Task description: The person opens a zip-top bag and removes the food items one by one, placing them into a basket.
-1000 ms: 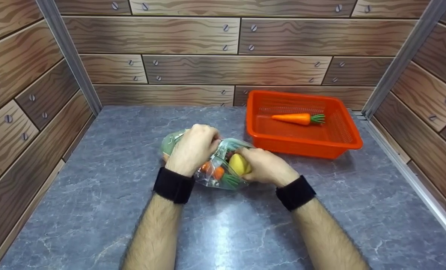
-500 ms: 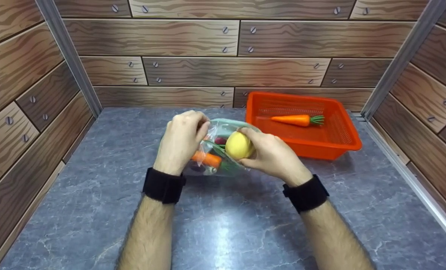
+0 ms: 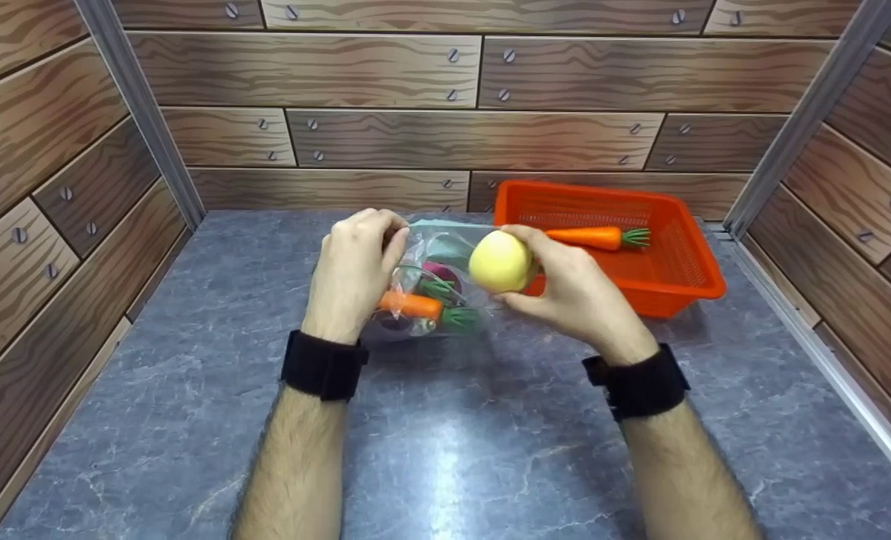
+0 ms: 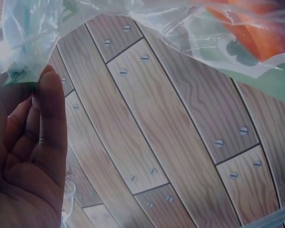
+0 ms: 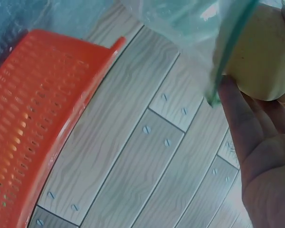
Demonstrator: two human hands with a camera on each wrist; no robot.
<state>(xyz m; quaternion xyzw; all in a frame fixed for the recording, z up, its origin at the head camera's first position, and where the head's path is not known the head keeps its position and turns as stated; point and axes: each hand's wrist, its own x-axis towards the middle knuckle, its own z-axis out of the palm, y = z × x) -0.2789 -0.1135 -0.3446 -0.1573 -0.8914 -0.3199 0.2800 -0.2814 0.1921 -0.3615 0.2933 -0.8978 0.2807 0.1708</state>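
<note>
My left hand (image 3: 357, 270) pinches the upper corner of a clear zip bag (image 3: 445, 232) with green print. In the left wrist view, that corner lies between the thumb and fingers of the left hand (image 4: 28, 142). Inside the bag are an orange carrot (image 3: 412, 305) with green leaves and a dark pink round vegetable (image 3: 439, 274). Other contents are partly hidden. My right hand (image 3: 577, 281) grips a round yellow apple (image 3: 500, 262) at the bag's open side. In the right wrist view, the bag's green edge crosses in front of the apple (image 5: 263, 59).
An orange-red plastic basket (image 3: 610, 291) stands at the back right, just behind the right hand. One carrot (image 3: 599, 238) lies in it. Wood-patterned walls (image 3: 385, 139) enclose the grey marbled table (image 3: 213, 360) at the back and sides.
The right hand has brought the yellow apple up and right, from inside the bag to its mouth. My left hand has raised the bag's edge and shifted left. The basket is unmoved.
</note>
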